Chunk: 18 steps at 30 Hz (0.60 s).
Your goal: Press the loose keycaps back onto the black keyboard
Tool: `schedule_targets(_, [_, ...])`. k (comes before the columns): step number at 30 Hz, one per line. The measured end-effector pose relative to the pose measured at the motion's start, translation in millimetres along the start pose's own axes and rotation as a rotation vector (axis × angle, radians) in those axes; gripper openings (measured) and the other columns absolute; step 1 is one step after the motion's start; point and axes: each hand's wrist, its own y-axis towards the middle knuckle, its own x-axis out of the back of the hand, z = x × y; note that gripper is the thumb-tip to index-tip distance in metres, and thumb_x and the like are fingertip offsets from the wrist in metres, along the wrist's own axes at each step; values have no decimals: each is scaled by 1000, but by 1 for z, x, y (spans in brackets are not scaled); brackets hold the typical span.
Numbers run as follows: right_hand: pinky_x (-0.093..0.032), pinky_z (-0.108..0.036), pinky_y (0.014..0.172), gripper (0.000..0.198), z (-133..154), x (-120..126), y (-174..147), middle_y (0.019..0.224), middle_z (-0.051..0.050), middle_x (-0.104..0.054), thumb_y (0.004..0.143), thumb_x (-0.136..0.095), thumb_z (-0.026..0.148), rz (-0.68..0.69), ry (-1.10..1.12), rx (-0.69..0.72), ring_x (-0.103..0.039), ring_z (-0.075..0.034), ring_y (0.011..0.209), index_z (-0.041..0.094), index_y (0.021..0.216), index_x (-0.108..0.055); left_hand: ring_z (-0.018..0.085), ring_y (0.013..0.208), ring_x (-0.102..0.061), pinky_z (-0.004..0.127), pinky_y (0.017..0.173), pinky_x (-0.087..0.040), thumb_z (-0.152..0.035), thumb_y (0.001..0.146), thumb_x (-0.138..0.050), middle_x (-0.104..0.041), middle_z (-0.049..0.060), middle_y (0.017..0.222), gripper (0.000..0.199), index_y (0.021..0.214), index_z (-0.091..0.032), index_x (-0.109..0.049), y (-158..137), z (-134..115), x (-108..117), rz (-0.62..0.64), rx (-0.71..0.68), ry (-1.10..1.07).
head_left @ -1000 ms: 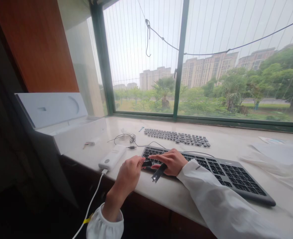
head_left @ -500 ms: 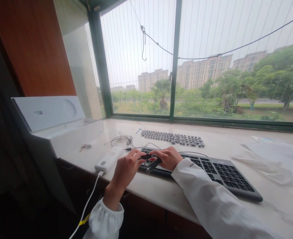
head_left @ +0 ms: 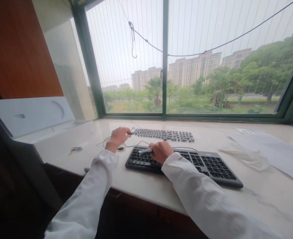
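Note:
My left hand [head_left: 120,136] reaches over the windowsill to the left end of the loose keycaps [head_left: 165,134]. Its thumb and fingers pinch a small dark piece [head_left: 131,133], beside a little light-blue tool [head_left: 133,128]. My right hand [head_left: 161,151] is closed around a short, dark, pen-shaped tool [head_left: 146,152], which points left. That hand is over the left half of a black keyboard [head_left: 215,166], whose keycaps are mostly off; some dark keys remain along its lower left edge. The right palm hides part of the keyboard.
An open white box [head_left: 61,136] stands at the left, with a small metallic item [head_left: 75,149] beside it. A thin cable with a black plug [head_left: 121,148] lies behind the keyboard. Crumpled tissue [head_left: 248,157] and paper sheets [head_left: 283,154] lie at right, below the window.
My left hand has moved away from the right hand, forward to the keycaps, carrying a small dark piece. My right hand keeps the pen-shaped tool over the keyboard. The view has shifted right.

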Motion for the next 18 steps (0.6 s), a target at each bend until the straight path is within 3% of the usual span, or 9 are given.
schedule_targets(3, [-45,-32,66,25,1,-2,1,84,-12,-69,84,-47,26,34,-10,-54,-66,-25,77,18,93,-68,19,94,-61,27,81,-45,-41,77,-63,-70,-2,103,23,97,-33,-69,39,10,-20,128,-1,57])
schedule_targets(7, [-45,-32,67,24,3,-3,1,85,-14,-69,82,-47,22,48,17,-104,-66,-25,79,15,92,-68,18,94,-62,27,82,-45,-38,76,-64,-70,-2,104,21,94,-32,-70,68,13,-50,173,-31,78])
schedule_targets(12, [-45,-30,60,19,3,-5,2,78,-13,-68,76,-53,21,3,37,-106,-67,-25,72,14,84,-68,20,95,-62,28,82,-45,-34,74,-66,-69,0,104,19,92,-31,-71,86,10,-75,191,-68,109])
schedule_targets(18, [-46,-31,61,19,4,-7,3,78,-13,-69,75,-53,20,1,57,-100,-67,-25,73,14,84,-68,21,99,-61,29,84,-44,-33,77,-63,-69,2,106,20,95,-30,-71,95,12,-89,184,-96,127])
